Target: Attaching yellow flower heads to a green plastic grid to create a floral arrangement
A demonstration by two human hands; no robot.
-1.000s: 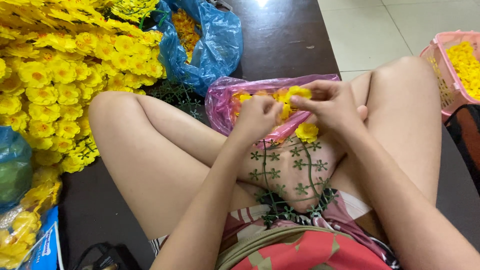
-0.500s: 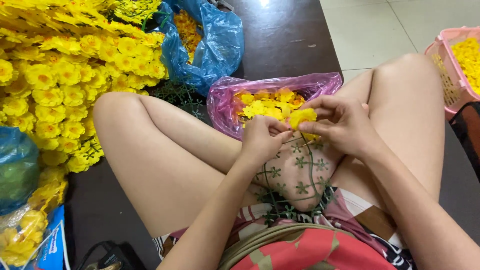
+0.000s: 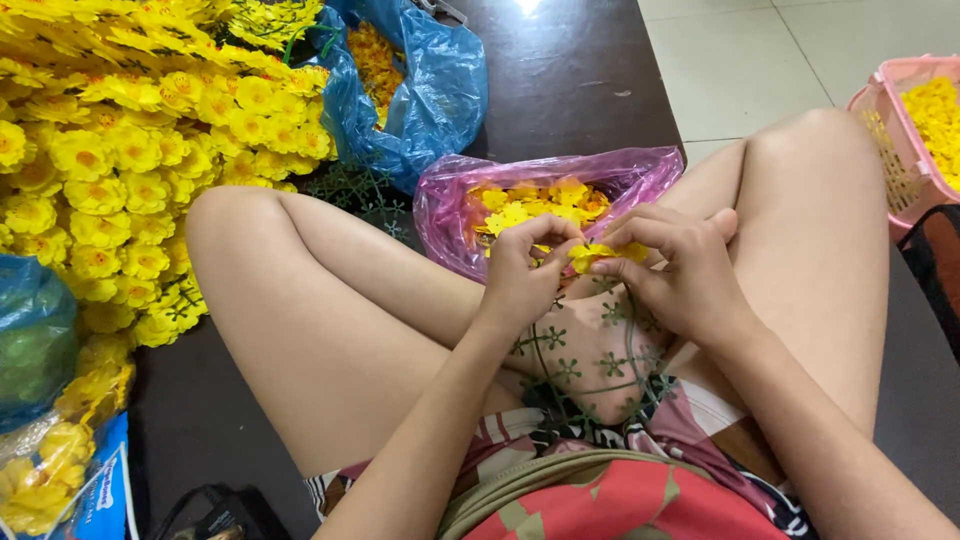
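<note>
On my lap lies a green plastic stem frame [image 3: 590, 365]. Just above it my left hand [image 3: 520, 280] and right hand [image 3: 680, 270] meet, fingertips of both pinching one yellow flower head [image 3: 590, 255]. Beyond them, between my knees, a pink plastic bag [image 3: 450, 215] of loose yellow petals sits open on the dark floor [image 3: 580, 70]. Farther left lies a heap of finished yellow flowers [image 3: 120, 150] and a blue bag [image 3: 440, 90]; a pink basket [image 3: 885, 130] stands at the right edge.

I'm seeing dark floor [image 3: 580, 90] carrying yellow flower heap [image 3: 120, 150], blue bag [image 3: 420, 90], pink bag [image 3: 450, 215], pink basket [image 3: 895, 130].
</note>
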